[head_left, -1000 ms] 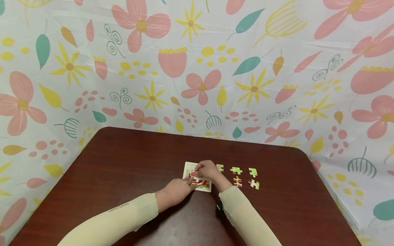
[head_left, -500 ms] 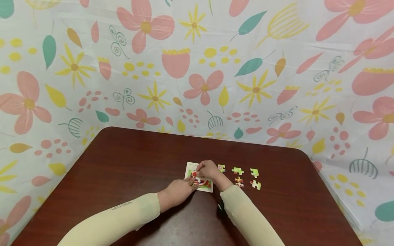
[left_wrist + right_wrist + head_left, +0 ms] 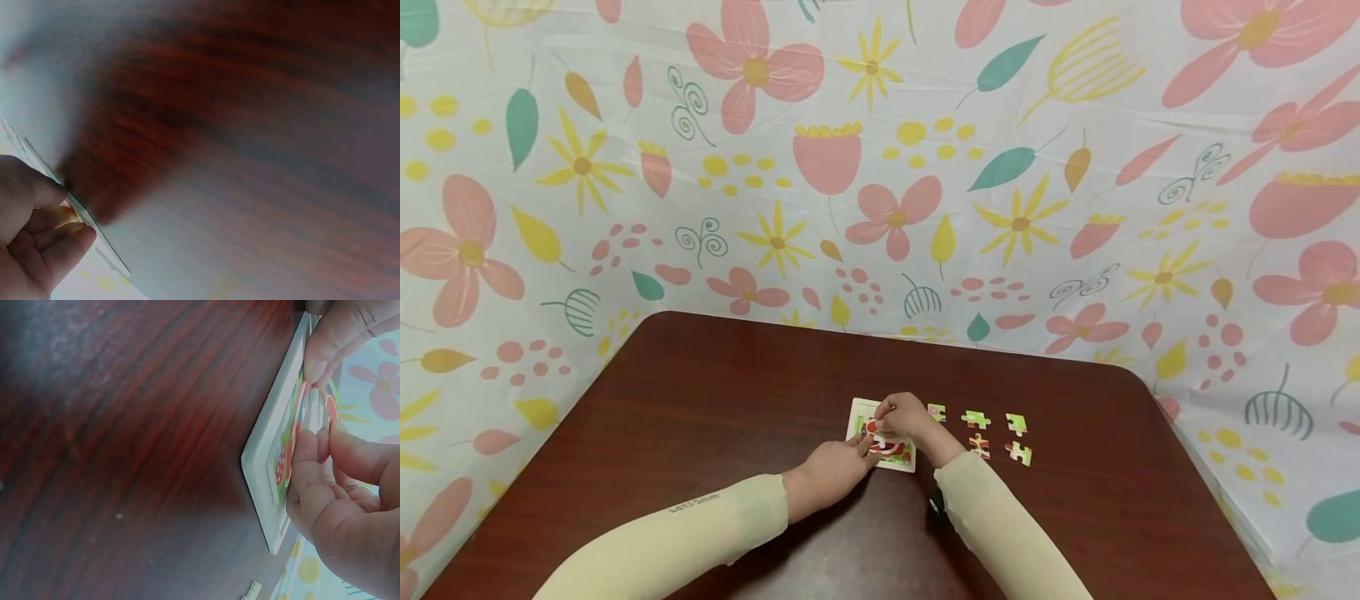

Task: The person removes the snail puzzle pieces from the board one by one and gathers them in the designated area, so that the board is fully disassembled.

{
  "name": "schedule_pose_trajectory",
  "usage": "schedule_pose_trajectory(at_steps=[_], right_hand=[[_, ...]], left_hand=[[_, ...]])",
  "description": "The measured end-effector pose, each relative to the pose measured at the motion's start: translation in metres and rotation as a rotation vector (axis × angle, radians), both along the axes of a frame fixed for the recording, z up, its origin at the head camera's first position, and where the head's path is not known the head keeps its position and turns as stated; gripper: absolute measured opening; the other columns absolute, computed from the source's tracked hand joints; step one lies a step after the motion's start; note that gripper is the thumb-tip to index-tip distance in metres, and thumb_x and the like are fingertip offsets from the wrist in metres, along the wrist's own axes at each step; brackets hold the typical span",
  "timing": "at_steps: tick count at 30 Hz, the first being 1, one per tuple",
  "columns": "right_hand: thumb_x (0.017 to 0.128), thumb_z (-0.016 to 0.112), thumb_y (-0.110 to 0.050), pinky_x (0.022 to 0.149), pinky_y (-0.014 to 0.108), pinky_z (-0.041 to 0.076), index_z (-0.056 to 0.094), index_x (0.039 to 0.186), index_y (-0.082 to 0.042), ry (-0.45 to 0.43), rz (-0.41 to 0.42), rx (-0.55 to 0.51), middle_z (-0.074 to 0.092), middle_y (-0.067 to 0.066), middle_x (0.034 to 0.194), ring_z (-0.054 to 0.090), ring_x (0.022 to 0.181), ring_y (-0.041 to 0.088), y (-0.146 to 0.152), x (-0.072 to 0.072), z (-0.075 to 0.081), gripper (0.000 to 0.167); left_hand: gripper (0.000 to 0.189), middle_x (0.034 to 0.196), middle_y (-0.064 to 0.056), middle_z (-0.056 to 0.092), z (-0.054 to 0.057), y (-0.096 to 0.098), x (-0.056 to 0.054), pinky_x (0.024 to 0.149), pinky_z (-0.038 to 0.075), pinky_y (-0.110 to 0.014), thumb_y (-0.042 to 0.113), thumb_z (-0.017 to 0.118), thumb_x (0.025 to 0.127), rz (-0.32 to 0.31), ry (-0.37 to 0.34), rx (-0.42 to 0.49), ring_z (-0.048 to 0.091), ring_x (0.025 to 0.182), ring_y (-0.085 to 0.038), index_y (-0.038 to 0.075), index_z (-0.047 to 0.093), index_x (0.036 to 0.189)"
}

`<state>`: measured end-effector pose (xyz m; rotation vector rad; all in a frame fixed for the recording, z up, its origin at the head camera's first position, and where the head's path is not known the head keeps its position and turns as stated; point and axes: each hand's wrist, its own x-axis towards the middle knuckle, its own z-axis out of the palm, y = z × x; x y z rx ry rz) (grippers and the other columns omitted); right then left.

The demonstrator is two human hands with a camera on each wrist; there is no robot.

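A white-rimmed puzzle board (image 3: 857, 410) with a colourful red, white and green picture lies on the table. My left hand (image 3: 829, 477) reaches in from the left, its fingertips resting on the pieces in the board. My right hand (image 3: 904, 416) is over the board's upper right part and pinches a puzzle piece (image 3: 332, 407) between thumb and fingers. That piece is mostly hidden by the fingers; it stands tilted above the picture, close to the left fingertips. In the left wrist view, my left hand (image 3: 31, 231) is at the board's edge (image 3: 109, 247).
Several loose pieces lie right of the board: a green piece (image 3: 976, 419), a corner-like piece (image 3: 1017, 423), a red and yellow piece (image 3: 979, 445) and a pale piece (image 3: 1019, 452). Another piece (image 3: 936, 412) sits beside the right hand. A floral cloth (image 3: 880, 167) hangs behind the table (image 3: 737, 383).
Both hands stay at the board with only tiny finger shifts. The head view moves slightly; the loose pieces keep their places.
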<state>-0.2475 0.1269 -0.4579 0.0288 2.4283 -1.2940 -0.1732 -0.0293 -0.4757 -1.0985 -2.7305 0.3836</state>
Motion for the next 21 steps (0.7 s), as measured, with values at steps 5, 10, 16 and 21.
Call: schedule_pose_trajectory(at_steps=[5,10,16,21], right_hand=[[0.095,0.064,0.006,0.065,0.026,0.053,0.067,0.101,0.008,-0.004,-0.014,-0.037,0.066,0.011,0.088,0.057,0.07,0.015,0.001,0.001,-0.001,0.007],[0.094,0.065,0.005,0.068,0.029,0.057,0.066,0.102,0.007,-0.001,-0.043,-0.088,0.067,0.012,0.089,0.062,0.073,0.015,0.005,0.001,-0.002,0.008],[0.095,0.069,-0.001,0.079,0.036,0.063,0.068,0.103,0.003,0.001,-0.045,-0.116,0.072,0.014,0.097,0.071,0.083,0.018,0.015,-0.001,-0.001,0.009],[0.095,0.068,-0.001,0.082,0.037,0.063,0.068,0.102,0.002,0.015,-0.038,-0.089,0.071,0.013,0.096,0.07,0.085,0.02,0.031,-0.002,0.006,0.008]], left_hand=[[0.034,0.135,0.002,0.071,-0.001,0.0,-0.001,0.059,0.057,-0.023,0.017,0.064,0.097,-0.004,0.002,0.011,0.069,0.122,-0.011,0.029,0.073,0.127],[0.033,0.131,0.005,0.073,-0.001,0.0,-0.002,0.057,0.055,-0.022,0.019,0.066,0.095,-0.02,0.052,0.002,0.071,0.115,-0.007,0.031,0.074,0.125],[0.031,0.126,0.01,0.074,0.001,-0.001,-0.002,0.053,0.053,-0.023,0.021,0.067,0.094,-0.007,0.055,-0.019,0.072,0.106,-0.005,0.034,0.075,0.121],[0.031,0.125,0.008,0.075,0.002,0.0,-0.002,0.059,0.057,-0.025,0.019,0.067,0.093,-0.004,0.007,0.011,0.073,0.108,-0.009,0.031,0.075,0.12]])
